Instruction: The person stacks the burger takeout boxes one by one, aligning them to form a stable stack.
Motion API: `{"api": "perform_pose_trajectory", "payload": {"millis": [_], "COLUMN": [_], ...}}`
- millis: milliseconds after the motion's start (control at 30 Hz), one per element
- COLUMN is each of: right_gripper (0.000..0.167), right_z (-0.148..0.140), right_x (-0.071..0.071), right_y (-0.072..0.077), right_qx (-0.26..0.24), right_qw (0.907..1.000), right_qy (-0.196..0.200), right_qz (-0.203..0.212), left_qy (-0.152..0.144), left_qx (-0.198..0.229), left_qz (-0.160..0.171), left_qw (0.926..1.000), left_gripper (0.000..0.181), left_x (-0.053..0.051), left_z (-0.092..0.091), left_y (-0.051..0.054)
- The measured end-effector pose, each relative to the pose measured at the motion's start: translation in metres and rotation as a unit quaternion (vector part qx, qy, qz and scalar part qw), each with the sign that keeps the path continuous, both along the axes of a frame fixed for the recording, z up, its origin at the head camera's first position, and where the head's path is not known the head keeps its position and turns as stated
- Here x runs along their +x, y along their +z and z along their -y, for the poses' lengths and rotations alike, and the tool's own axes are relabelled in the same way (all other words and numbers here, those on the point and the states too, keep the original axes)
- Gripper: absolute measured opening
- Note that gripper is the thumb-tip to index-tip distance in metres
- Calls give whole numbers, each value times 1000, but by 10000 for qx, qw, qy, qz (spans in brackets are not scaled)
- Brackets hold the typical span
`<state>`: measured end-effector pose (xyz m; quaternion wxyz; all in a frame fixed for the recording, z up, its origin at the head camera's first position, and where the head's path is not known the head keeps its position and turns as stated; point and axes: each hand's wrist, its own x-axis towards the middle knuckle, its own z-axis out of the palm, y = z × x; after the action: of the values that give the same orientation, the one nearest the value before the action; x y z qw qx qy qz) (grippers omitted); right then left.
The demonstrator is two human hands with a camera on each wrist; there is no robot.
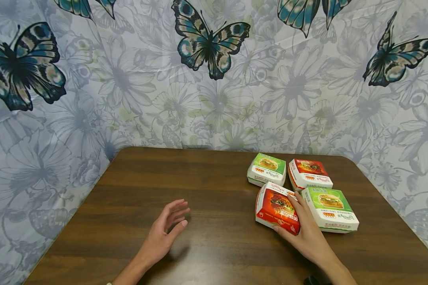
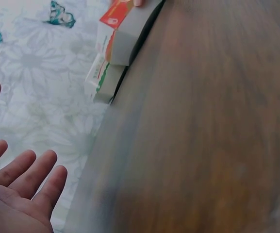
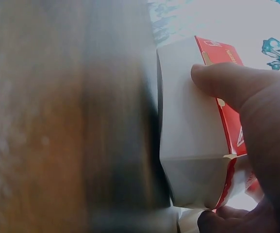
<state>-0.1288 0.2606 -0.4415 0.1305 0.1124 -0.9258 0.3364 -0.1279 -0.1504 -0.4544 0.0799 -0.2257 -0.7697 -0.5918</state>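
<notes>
My right hand grips a red and white burger box at the front left of a group of boxes. In the right wrist view the thumb of that hand presses the box's white side, with fingertips at its far end. Right beside it lies a green and white box. My left hand hovers over the table to the left, fingers spread and slightly bent, holding nothing; the left wrist view shows its open palm.
Behind the gripped box stand another green box and another red box. All are on a brown wooden table. A cloth with butterflies and flowers hangs behind. A small black object shows at the bottom edge.
</notes>
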Motion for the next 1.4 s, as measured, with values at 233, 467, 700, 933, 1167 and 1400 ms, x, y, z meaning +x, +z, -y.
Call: {"api": "perform_pose_trajectory", "payload": {"millis": [233, 467, 700, 933, 1167, 1400], "right_gripper": [97, 96, 94, 92, 93, 94], "right_z": [0, 2, 4, 5, 9, 13], "right_x": [0, 1, 3, 5, 5, 7], "right_y": [-2, 0, 1, 0, 0, 1], "right_qx": [71, 84, 129, 145, -1, -2], "right_qw": [9999, 9999, 9999, 9996, 9991, 9984], "right_qy": [26, 36, 4, 44, 188, 287], "right_qz": [-124, -76, -73, -230, -368, -496], "left_qy": [-62, -73, -40, -96, -133, -138], "left_qx": [18, -1, -44, -1, -32, -91], "left_qz": [-16, 16, -10, 88, 73, 35], "left_qw": [10000, 10000, 10000, 9999, 9999, 9999], "left_gripper": [54, 54, 52, 52, 50, 49], "left_x": [0, 1, 2, 2, 2, 3], "left_z": [0, 0, -1, -1, -1, -2], "left_y": [0, 0, 1, 1, 1, 0]}}
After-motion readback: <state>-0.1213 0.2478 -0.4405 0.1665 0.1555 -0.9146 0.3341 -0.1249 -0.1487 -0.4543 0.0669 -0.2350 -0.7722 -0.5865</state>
